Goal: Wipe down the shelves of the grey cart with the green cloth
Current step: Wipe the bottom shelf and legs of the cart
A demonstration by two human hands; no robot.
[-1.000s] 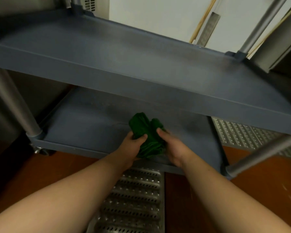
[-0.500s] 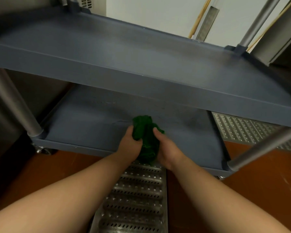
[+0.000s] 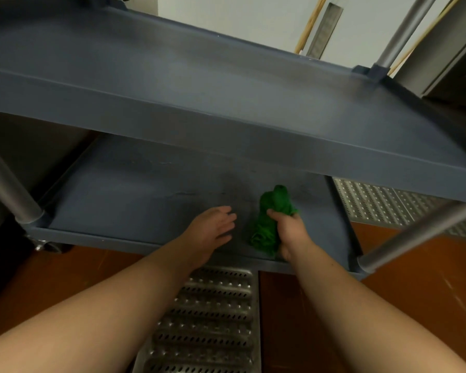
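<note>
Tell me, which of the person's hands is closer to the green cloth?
The right hand: it grips the bunched green cloth over the lower shelf of the cart. The left hand is open, off to the cloth's left, not touching it.

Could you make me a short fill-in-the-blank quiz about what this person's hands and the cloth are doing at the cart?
1. The green cloth is gripped by the ____ hand.
2. The left hand is ____, its fingers straight and holding nothing.
3. Both hands are over the cart's ____ shelf.
4. On the floor under the forearms lies a perforated ____ grate.

Missing words: right; open; lower; metal
</note>
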